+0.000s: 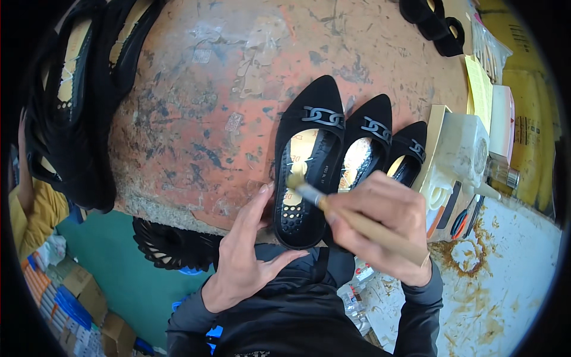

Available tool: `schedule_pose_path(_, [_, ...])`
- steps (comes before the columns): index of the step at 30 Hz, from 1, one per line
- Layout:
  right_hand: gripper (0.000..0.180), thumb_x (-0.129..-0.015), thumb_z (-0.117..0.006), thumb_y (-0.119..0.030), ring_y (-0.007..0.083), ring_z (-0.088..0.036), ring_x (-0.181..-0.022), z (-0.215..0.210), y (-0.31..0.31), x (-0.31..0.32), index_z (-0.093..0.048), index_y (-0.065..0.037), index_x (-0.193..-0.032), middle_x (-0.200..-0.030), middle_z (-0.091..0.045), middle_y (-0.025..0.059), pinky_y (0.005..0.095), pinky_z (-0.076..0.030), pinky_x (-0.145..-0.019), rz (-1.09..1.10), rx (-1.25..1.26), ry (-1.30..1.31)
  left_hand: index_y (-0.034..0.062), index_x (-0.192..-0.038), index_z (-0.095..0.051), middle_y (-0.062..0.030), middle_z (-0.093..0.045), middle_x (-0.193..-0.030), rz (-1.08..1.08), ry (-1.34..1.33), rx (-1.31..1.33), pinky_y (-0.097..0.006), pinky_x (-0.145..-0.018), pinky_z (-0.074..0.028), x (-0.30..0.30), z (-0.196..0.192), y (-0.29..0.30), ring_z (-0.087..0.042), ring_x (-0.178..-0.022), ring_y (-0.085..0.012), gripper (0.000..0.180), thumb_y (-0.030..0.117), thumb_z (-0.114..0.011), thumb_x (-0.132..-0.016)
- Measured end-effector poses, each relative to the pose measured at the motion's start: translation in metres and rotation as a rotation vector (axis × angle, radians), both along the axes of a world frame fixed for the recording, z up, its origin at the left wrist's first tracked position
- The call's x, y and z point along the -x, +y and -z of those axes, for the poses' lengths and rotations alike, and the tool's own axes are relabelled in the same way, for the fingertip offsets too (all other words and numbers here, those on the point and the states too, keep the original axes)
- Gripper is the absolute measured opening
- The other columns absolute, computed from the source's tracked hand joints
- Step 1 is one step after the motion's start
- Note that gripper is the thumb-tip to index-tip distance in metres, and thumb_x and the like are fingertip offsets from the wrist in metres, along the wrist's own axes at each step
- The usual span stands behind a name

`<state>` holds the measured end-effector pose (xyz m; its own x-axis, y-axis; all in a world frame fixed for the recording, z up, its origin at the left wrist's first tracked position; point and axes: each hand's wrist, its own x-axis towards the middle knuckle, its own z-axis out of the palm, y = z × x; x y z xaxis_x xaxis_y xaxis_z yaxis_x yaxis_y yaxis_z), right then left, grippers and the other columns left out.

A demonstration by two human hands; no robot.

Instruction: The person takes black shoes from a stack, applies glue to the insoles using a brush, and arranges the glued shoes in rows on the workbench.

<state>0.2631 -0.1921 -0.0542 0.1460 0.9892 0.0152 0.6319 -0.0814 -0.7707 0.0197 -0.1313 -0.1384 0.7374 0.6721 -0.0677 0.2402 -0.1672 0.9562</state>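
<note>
Three black pointed flat shoes with dark chain trims stand side by side on the worn table [196, 119], toes away from me. The left one [312, 98] is nearest my hands. My left hand [244, 256] is open around its heel, with fingertips along the left side and the thumb by the heel's back edge. My right hand [386, 223] is closed around the wooden handle of a flat brush [311, 194]. The brush's bristles are over the pale insole inside this shoe. My right hand hides the heels of the middle shoe [372, 113] and the right shoe [410, 137].
More black shoes [89, 137] are heaped at the table's left edge, with others [431, 24] at the far right. On the right stand a whitish plastic container [464, 146], scissors [459, 223] and a stained white surface [499, 279]. Cardboard boxes [83, 291] are at lower left.
</note>
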Motion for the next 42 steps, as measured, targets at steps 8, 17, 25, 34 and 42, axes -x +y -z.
schedule_pose_path(8, [0.017,-0.080,-0.087,-0.003,0.0282,-0.065,-0.080,-0.010,0.004,-0.002,-0.078,0.000,-0.095,-0.086,-0.067,0.0076,0.0407,-0.056,-0.071,-0.328,0.233,0.166,-0.0063,-0.167,-0.038,-0.0274,-0.055,-0.163,0.035,0.004,-0.021,-0.042,-0.098,-0.066,0.004,-0.001,0.004,-0.065,-0.140,-0.0401,0.115,0.020,-0.104,-0.076])
schedule_pose_path(17, [0.025,-0.079,-0.088,0.003,0.0233,-0.068,-0.083,0.027,0.002,-0.004,-0.079,0.006,-0.102,-0.099,-0.073,0.0072,0.0362,-0.053,-0.059,-0.098,-0.152,-0.262,-0.0093,-0.164,-0.040,-0.0297,-0.058,-0.159,0.040,0.012,-0.057,-0.042,-0.100,-0.065,-0.003,-0.008,0.004,-0.067,-0.137,-0.0418,0.112,0.021,-0.103,-0.077])
schedule_pose_path(25, [0.029,-0.076,-0.089,-0.001,0.0227,-0.065,-0.077,0.005,-0.034,0.034,-0.080,0.009,-0.102,-0.089,-0.071,0.0101,0.0315,-0.057,-0.062,-0.121,-0.054,-0.193,-0.0100,-0.164,-0.040,-0.0305,-0.058,-0.159,0.059,0.050,-0.108,-0.043,-0.102,-0.064,0.000,-0.007,0.002,-0.067,-0.137,-0.0421,0.112,0.019,-0.103,-0.077])
schedule_pose_path(34, [0.035,-0.087,-0.084,-0.007,0.0241,-0.062,-0.084,0.037,-0.004,0.019,-0.074,0.009,-0.117,-0.103,-0.069,0.0113,0.0324,-0.056,-0.064,-0.068,-0.208,-0.361,0.0005,-0.172,-0.030,-0.0299,-0.049,-0.168,0.067,0.006,0.046,-0.046,-0.111,-0.061,-0.002,-0.003,0.002,-0.061,-0.147,-0.0408,0.120,0.009,-0.102,-0.077])
schedule_pose_path(42, [0.012,-0.091,-0.072,-0.001,0.0250,-0.065,-0.064,-0.036,-0.055,-0.006,-0.076,0.008,-0.096,-0.082,-0.074,0.0151,0.0358,-0.052,-0.061,0.408,-0.332,-0.379,0.0181,-0.155,-0.065,-0.0179,-0.060,-0.148,0.289,0.216,-0.765,-0.060,-0.114,-0.050,-0.036,-0.039,-0.042,-0.054,-0.140,-0.0442,0.069,0.038,-0.081,-0.090])
